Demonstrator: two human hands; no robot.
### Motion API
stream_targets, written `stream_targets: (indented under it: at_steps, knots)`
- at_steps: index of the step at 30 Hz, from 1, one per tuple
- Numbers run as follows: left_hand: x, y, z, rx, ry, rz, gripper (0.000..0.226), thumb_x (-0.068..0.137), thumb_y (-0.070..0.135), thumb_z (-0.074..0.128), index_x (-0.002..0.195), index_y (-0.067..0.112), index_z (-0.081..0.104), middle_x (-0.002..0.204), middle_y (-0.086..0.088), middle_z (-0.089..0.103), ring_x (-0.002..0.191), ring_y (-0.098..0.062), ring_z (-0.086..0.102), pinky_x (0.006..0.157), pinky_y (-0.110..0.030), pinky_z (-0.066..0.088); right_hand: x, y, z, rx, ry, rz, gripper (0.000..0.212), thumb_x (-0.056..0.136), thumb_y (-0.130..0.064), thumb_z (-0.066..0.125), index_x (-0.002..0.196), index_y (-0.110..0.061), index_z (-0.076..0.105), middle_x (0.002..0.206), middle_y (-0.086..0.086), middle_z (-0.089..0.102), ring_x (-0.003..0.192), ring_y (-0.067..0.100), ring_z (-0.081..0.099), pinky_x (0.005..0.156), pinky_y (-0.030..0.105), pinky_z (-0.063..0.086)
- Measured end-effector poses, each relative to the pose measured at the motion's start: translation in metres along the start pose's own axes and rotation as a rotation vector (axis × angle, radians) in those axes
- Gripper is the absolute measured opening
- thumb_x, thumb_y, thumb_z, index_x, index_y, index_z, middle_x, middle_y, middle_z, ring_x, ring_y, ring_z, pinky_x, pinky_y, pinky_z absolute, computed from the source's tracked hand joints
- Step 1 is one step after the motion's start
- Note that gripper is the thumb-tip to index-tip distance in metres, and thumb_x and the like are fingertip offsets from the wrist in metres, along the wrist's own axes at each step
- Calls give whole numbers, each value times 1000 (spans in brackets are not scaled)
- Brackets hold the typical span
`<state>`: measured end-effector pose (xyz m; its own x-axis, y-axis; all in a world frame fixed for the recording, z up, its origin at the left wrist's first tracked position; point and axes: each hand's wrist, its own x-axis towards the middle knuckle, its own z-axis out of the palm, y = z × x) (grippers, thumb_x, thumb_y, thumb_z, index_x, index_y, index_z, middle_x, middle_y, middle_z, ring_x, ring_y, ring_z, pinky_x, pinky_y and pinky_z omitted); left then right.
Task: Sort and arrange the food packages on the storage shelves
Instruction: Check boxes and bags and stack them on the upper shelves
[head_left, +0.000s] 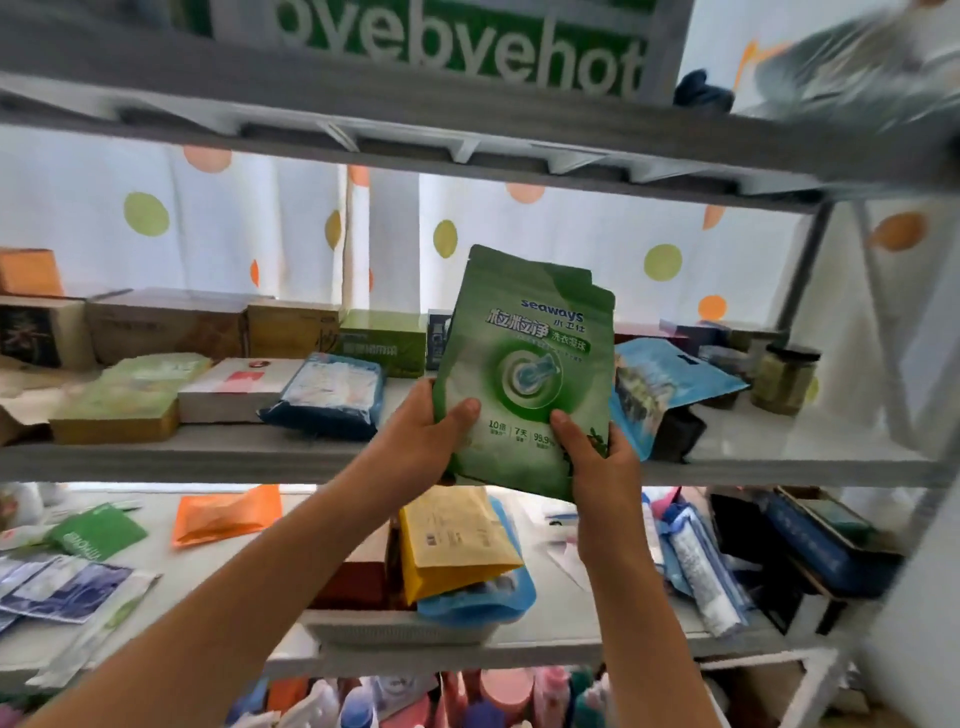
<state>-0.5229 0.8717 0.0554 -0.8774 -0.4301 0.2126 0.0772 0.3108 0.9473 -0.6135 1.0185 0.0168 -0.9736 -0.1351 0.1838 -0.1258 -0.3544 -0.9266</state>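
Note:
A green stand-up pouch (524, 364) marked "seaways" is held upright in front of the middle shelf (208, 457). My left hand (421, 441) grips its lower left edge, thumb on the front. My right hand (597, 457) grips its lower right corner, thumb on the front as well. Behind the pouch on the same shelf lie a blue packet (332, 395) to the left and a light blue pouch (660, 384) to the right. Below it, a yellow pouch (457, 535) and a blue pouch (483, 597) stick out of a white basket (395, 629).
Boxes (166, 322) line the back left of the middle shelf; glass jars (784, 379) stand at its right. The lower shelf holds an orange packet (228, 512), flat sachets (67, 582) and dark boxes (831, 551). Bottles (498, 696) fill the bottom level. A grey shelf board (415, 124) runs overhead.

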Motion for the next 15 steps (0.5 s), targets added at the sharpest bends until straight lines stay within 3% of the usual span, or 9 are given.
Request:
stream_targets:
  at_steps: [4, 10, 13, 15]
  knots:
    - [45, 29, 9, 25, -40, -1, 24, 103, 35, 46, 121, 18, 46, 106, 0, 63, 90, -17, 65, 58, -26, 60, 48, -31, 1, -137, 12, -59, 34, 89, -29, 76, 118, -14, 65, 105, 1, 73, 90, 12, 69, 60, 16, 53]
    - [132, 57, 22, 191, -14, 62, 37, 103, 44, 43, 121, 14, 56, 113, -5, 67, 103, -23, 65, 97, -42, 51, 136, -71, 4, -309, -52, -60, 16, 93, -31, 69, 99, -16, 69, 96, 4, 74, 86, 19, 70, 69, 28, 52]
    - [178, 67, 26, 237, 17, 48, 33, 102, 42, 46, 108, 14, 62, 107, -8, 69, 97, -25, 67, 93, -41, 53, 181, -85, 13, -411, -48, -29, 19, 97, -29, 56, 87, -14, 62, 92, 10, 68, 83, 25, 64, 69, 34, 47]
    - [204, 73, 26, 241, 26, 5, 31, 104, 38, 45, 107, 12, 61, 101, -9, 69, 86, -20, 67, 74, -32, 55, 210, -90, 23, -460, -89, -12, 23, 97, -28, 49, 87, -11, 62, 93, 14, 67, 86, 29, 63, 70, 38, 45]
